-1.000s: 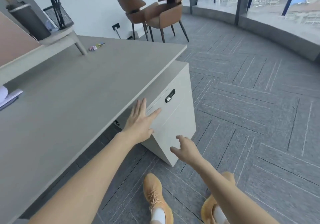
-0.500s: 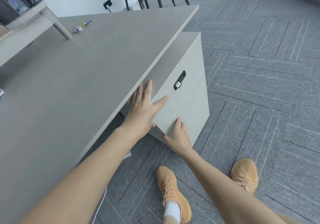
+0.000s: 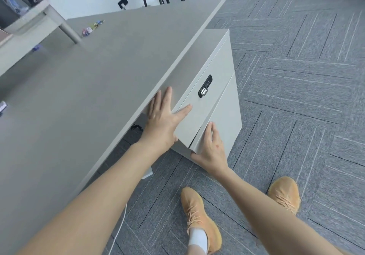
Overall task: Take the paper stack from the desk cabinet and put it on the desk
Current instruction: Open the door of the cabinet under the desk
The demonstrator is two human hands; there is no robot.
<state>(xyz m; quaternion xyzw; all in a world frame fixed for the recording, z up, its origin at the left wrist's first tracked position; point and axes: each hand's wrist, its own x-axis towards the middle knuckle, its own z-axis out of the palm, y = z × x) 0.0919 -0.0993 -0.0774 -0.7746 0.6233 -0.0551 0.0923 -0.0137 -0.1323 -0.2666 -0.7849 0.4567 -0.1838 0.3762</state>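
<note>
Opening step in hand | desk cabinet [image 3: 209, 104] braced by left hand [image 3: 164, 124], fingers spread flat, nothing gripped | lower drawer [image 3: 221, 124] edge hooked by right hand [image 3: 211, 148], ajar | paper stack unseen, presumably inside | next: drawer to be drawn out | desk [image 3: 98, 89] beside.

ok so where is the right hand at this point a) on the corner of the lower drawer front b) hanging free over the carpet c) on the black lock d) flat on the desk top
a: the right hand grips the near corner of the lower drawer front, which stands slightly ajar, while the left hand lies flat on the upper drawer front below the black lock.
</note>
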